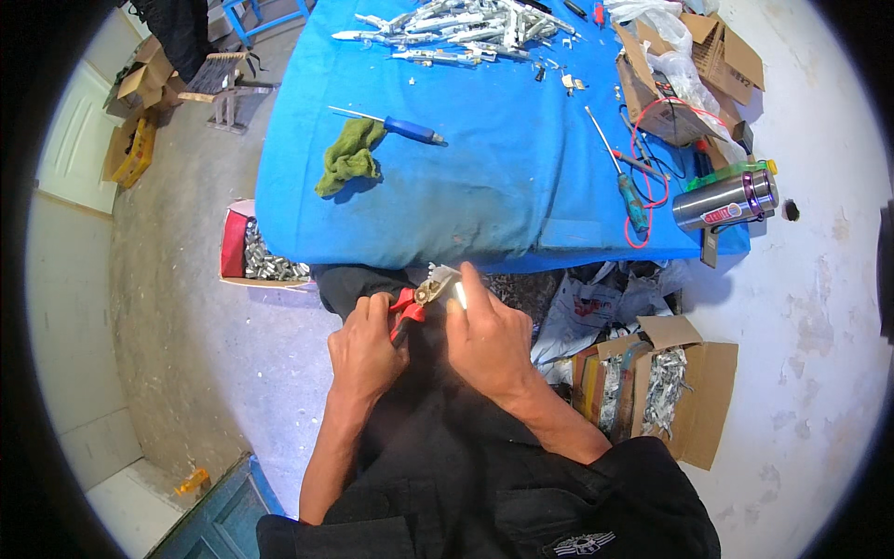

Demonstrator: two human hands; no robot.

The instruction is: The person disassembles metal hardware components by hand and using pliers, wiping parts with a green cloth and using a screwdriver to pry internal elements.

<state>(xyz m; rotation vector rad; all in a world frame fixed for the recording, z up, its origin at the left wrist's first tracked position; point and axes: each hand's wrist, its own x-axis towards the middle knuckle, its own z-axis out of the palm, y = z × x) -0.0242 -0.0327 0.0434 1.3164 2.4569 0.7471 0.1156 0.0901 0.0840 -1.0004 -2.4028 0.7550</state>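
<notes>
My left hand (370, 343) is closed around the red handles of a pair of pliers (406, 308), above my lap just off the table's near edge. The metal pliers head points up and to the right, toward my right hand (488, 343). Between thumb and forefinger, my right hand pinches a small white, shiny piece (459, 294). That piece lies against or right beside the jaws; I cannot tell whether they bite on it. A pale, flat part (441, 276) shows at the jaws, partly hidden by my fingers.
The blue-covered table (484, 177) bears a heap of silver-white metal parts (466, 33), a green cloth (351, 158), a blue screwdriver (410, 129), a teal screwdriver (633, 200) and a steel flask (724, 199). Below stand a red-sided box of metal pieces (235, 247) and a cardboard box of scraps (708, 401).
</notes>
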